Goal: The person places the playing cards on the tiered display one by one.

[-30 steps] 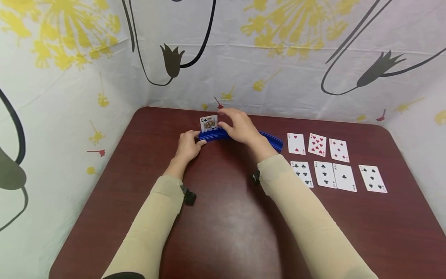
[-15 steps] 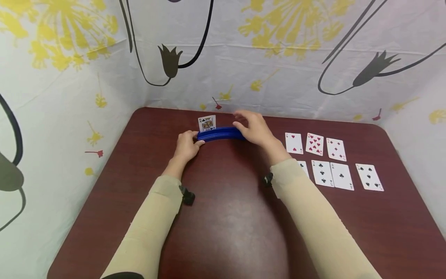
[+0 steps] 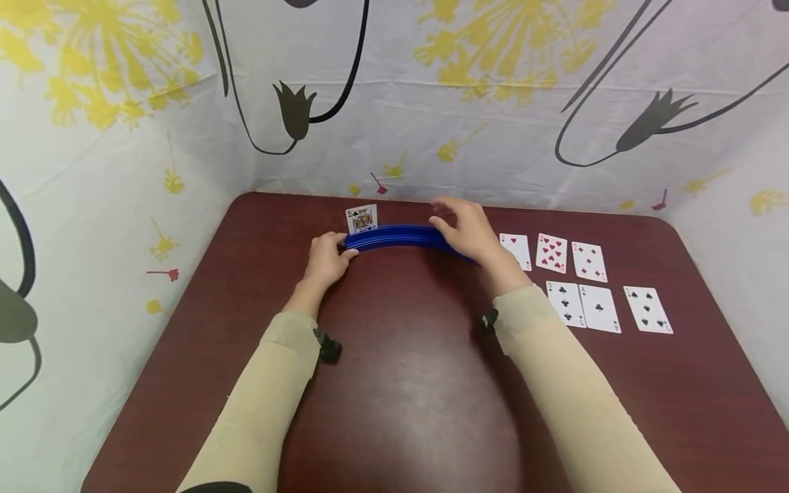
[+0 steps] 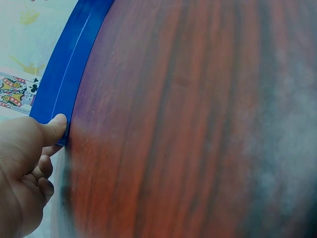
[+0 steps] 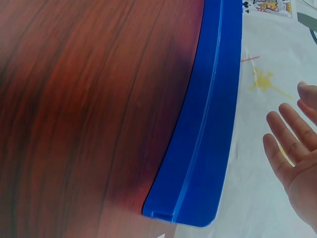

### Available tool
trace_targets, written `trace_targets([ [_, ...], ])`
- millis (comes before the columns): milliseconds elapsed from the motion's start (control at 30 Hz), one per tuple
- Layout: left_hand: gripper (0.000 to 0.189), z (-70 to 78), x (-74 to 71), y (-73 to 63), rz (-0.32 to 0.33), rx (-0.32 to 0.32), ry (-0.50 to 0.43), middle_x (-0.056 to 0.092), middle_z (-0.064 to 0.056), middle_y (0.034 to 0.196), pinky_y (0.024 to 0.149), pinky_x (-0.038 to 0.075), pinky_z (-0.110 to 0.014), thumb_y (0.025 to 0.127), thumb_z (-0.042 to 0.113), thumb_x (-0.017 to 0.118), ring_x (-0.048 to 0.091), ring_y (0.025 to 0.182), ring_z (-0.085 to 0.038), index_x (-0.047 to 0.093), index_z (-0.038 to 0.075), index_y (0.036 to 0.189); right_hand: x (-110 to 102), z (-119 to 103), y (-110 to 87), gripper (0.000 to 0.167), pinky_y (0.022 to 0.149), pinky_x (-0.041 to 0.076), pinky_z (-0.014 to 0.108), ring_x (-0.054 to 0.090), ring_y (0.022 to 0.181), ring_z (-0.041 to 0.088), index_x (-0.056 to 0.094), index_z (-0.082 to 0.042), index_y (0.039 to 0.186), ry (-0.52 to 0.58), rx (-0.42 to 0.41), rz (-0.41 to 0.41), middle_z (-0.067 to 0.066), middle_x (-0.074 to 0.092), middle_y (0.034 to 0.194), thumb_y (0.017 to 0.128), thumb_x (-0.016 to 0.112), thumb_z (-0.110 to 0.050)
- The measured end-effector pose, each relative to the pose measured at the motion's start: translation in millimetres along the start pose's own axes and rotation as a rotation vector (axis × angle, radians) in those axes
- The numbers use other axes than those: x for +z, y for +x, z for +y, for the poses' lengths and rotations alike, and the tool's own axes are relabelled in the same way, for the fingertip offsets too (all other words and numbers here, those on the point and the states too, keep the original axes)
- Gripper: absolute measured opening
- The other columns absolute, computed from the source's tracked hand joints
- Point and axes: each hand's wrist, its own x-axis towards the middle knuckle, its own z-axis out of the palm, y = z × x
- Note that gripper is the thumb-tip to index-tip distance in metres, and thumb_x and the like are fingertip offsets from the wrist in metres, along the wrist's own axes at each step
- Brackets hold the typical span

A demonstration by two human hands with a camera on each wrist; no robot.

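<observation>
A blue curved card holder [image 3: 401, 235] lies near the table's far edge. My left hand [image 3: 327, 260] pinches its left end, with the thumb [image 4: 57, 126] on the front face in the left wrist view. Just beside that hand, a king of clubs [image 3: 361, 219] stands upright in the holder. Over the holder's right part is my right hand [image 3: 470, 231], fingers relaxed and holding nothing. In the right wrist view, the right hand [image 5: 299, 163] appears apart from the holder [image 5: 203, 124]. From the head, it hides the holder's right end.
Face-up cards lie to the right: a two of hearts [image 3: 516, 250], another hearts card [image 3: 551, 253], a diamonds card [image 3: 590, 261], a three of clubs [image 3: 565, 304], an ace of clubs [image 3: 600, 308] and a five of spades [image 3: 648, 309]. A patterned cloth [image 3: 394, 137] rises behind the table [image 3: 407, 383].
My right hand has moved right along the holder, away from the king of clubs, uncovering the holder's middle. My left hand keeps its grip on the left end. The view has shifted slightly.
</observation>
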Motion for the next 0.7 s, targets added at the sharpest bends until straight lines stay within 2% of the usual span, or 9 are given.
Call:
trace_targets([
  [267, 0.044, 0.0, -1.4, 0.2, -0.007, 0.001, 0.006, 0.066, -0.023, 0.122, 0.105, 0.047, -0.046, 0.096, 0.019, 0.072, 0.059, 0.119, -0.038, 0.065, -0.005, 0.132, -11.0, 6.5, -8.2, 0.033, 0.092, 0.055, 0.045, 0.070, 0.102, 0.032, 0.067, 0.003, 0.126, -0.030, 0.017, 0.014, 0.020, 0.071, 0.113, 0.096, 0.071, -0.010],
  [700, 0.043, 0.8, -1.0, 0.1, -0.012, -0.013, 0.005, 0.066, -0.022, 0.122, 0.105, 0.047, -0.045, 0.097, 0.019, 0.072, 0.059, 0.120, -0.036, 0.065, -0.004, 0.132, -42.8, 10.6, -18.7, 0.035, 0.094, 0.053, 0.051, 0.069, 0.103, 0.037, 0.065, 0.002, 0.130, -0.051, 0.076, 0.045, 0.022, 0.071, 0.113, 0.097, 0.069, -0.010],
])
